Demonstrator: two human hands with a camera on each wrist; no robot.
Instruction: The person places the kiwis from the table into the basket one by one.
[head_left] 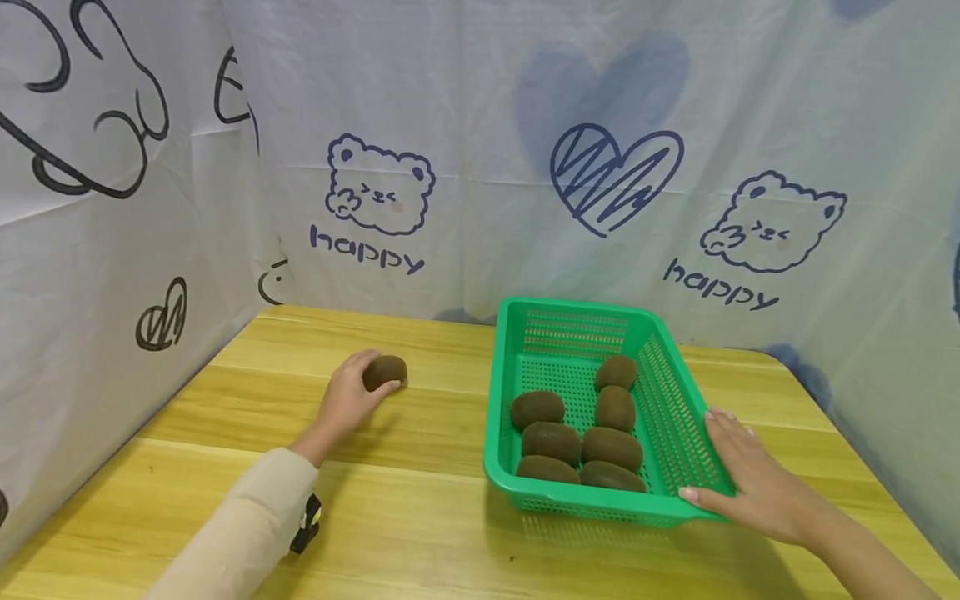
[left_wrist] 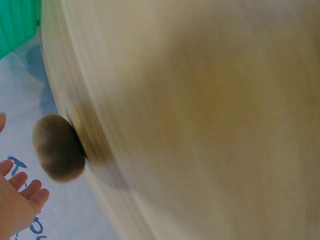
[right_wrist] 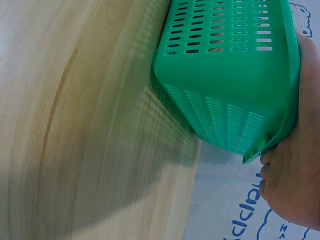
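A brown kiwi (head_left: 386, 372) sits on the table left of the basket. My left hand (head_left: 349, 395) is spread about it, the thumb on the near side. In the left wrist view the fingers (left_wrist: 31, 192) stand a little apart from the kiwi (left_wrist: 59, 148). My right hand (head_left: 761, 479) holds the near right corner of a green plastic basket (head_left: 491, 400), thumb over the front rim and fingers along the right side. Several more kiwis (head_left: 551, 442) lie in the basket, mostly toward its near end. In the right wrist view that hand (right_wrist: 295, 175) is at the basket's rim (right_wrist: 292, 100).
The basket stands on a wood-grain table (head_left: 405, 517), right of centre. White cloth (head_left: 480, 167) printed with hearts and bear faces hangs behind the table and along both sides. A small black device (head_left: 305, 525) shows at the left wrist.
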